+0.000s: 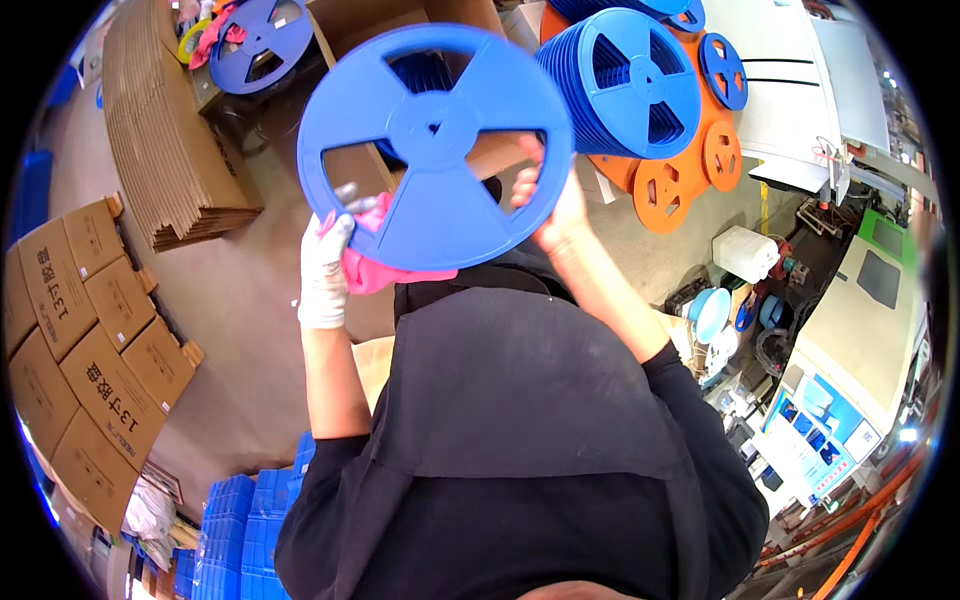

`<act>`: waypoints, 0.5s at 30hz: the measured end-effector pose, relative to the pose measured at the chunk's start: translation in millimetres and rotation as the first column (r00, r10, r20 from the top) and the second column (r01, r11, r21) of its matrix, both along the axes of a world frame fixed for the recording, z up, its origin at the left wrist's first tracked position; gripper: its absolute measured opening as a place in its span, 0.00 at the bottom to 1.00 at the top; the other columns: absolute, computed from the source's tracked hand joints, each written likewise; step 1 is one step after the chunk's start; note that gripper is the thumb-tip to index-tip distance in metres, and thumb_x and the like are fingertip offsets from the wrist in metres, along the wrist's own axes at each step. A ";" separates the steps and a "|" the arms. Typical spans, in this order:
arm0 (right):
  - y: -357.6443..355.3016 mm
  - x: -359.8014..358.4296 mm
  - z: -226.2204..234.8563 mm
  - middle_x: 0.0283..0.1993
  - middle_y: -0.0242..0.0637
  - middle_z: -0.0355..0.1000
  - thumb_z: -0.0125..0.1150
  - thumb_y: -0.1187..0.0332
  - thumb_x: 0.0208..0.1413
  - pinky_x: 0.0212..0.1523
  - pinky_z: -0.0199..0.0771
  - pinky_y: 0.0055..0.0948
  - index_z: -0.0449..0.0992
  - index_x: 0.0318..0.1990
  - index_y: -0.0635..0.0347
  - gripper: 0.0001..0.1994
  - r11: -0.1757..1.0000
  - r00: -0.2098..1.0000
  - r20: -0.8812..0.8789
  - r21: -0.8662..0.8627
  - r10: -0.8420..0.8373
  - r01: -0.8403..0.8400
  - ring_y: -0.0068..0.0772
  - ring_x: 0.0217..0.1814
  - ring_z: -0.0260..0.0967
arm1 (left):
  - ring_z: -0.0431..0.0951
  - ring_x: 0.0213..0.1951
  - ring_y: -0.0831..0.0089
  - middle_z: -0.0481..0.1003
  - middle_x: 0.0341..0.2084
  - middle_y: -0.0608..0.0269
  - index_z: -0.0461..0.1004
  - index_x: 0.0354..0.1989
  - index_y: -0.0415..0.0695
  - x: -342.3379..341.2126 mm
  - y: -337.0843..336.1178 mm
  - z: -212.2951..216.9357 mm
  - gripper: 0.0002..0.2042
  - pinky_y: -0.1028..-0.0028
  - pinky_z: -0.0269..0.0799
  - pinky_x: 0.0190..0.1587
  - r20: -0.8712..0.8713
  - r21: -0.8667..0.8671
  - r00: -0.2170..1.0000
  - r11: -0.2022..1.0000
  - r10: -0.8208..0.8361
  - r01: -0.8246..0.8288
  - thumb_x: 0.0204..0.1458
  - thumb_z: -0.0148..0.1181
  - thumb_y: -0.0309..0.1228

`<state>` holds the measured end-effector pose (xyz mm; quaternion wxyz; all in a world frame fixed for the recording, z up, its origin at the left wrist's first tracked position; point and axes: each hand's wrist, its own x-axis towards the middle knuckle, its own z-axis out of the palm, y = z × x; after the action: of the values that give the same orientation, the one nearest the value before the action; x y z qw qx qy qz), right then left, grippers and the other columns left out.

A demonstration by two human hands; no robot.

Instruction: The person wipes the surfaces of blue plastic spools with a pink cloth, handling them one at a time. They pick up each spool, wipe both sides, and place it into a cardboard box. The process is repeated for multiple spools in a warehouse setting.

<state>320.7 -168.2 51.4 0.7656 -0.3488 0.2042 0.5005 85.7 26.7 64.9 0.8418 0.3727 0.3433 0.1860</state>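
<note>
A large round blue plastic reel with three wedge-shaped openings is held up in front of me, its flat face toward me. My left hand, in a whitish glove, is closed on the reel's lower left rim. Bunched between that hand and the reel is a pink cloth, which hangs below the rim. My right hand is bare and grips the right rim, its fingers partly seen through an opening. Behind the reel, an open cardboard box is partly hidden.
A stack of blue reels stands at the right on an orange surface, near orange reels. Another blue reel lies far left. Flattened cardboard and stacked cartons are at the left, a beige machine at the right.
</note>
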 end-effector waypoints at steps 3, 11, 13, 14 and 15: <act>-11.8 -17.7 -46.0 0.46 0.49 0.71 0.33 0.43 0.64 0.44 0.74 0.39 0.57 0.62 0.61 0.32 0.901 0.999 -0.002 -0.433 0.037 -0.034 0.43 0.43 0.72 | 0.77 0.42 0.65 0.76 0.39 0.50 0.64 0.54 0.35 -1.6 -0.2 -12.6 0.21 0.68 0.73 0.50 -0.120 -0.026 0.993 1.000 0.014 -0.018 0.54 0.59 0.31; -48.3 -15.1 -100.1 0.60 0.43 0.63 0.44 0.51 0.65 0.54 0.68 0.35 0.57 0.64 0.60 0.27 0.744 0.887 0.139 -0.609 0.441 -0.275 0.36 0.57 0.65 | 0.74 0.33 0.76 0.76 0.32 0.60 0.68 0.50 0.36 108.3 0.8 -102.0 0.15 0.77 0.71 0.39 -0.305 0.220 0.950 0.965 -0.074 0.146 0.53 0.56 0.24; -40.6 -2.1 -117.9 0.58 0.41 0.65 0.46 0.53 0.65 0.52 0.69 0.33 0.60 0.62 0.60 0.25 0.748 0.875 0.195 -0.618 0.443 -0.241 0.33 0.55 0.67 | 0.74 0.34 0.77 0.76 0.32 0.61 0.69 0.49 0.37 143.1 2.5 -122.7 0.16 0.78 0.71 0.39 -0.242 0.145 0.967 0.983 -0.080 0.117 0.52 0.56 0.25; -34.7 6.1 -122.0 0.58 0.41 0.65 0.46 0.54 0.65 0.52 0.68 0.33 0.61 0.62 0.60 0.25 0.750 0.862 0.226 -0.619 0.454 -0.232 0.33 0.55 0.67 | 0.74 0.35 0.78 0.75 0.32 0.63 0.69 0.50 0.37 158.1 1.0 -140.6 0.17 0.78 0.71 0.39 -0.199 0.163 0.978 0.981 -0.069 0.102 0.52 0.58 0.28; -29.3 12.4 -129.1 0.57 0.41 0.66 0.46 0.54 0.65 0.52 0.68 0.33 0.61 0.61 0.61 0.24 0.749 0.848 0.257 -0.625 0.463 -0.220 0.33 0.55 0.67 | 0.76 0.36 0.73 0.76 0.34 0.61 0.68 0.51 0.38 177.9 2.1 -158.8 0.20 0.76 0.71 0.42 -0.371 0.297 0.918 0.919 -0.139 0.259 0.51 0.60 0.34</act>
<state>333.2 -197.5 -77.7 0.5418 -0.6881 0.1170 0.4683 263.6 28.8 -93.9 0.7065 0.5726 0.4067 0.0870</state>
